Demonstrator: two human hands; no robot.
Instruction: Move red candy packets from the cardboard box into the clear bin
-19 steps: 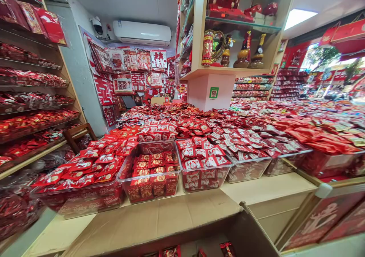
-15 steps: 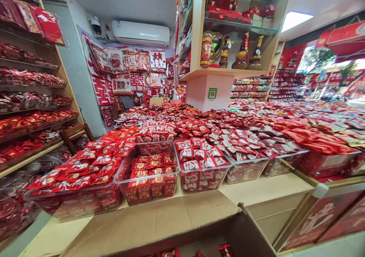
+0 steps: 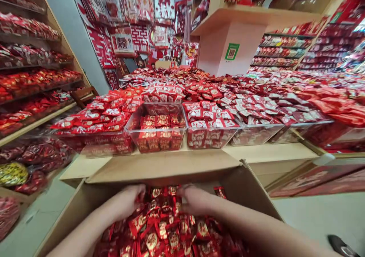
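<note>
A brown cardboard box stands in front of me, holding many small red-and-gold wrapped packets. Both hands reach down into it, on either side of a cluster of packets near the box's far wall. My left hand is at the left of this cluster and my right hand at its right. Both are smeared by motion, and their fingertips are partly hidden among the packets, so I cannot tell how they are closed. One packet lies apart, by the far right of the box.
Behind the box, a counter carries clear plastic bins of red packets. One bin is filled lower than its neighbours. Shelves of red packets rise at the left. A pillar with a QR sign stands beyond.
My view has tilted down, so more of the box and its packets shows. Both my hands, out of view before, are now inside the box.
</note>
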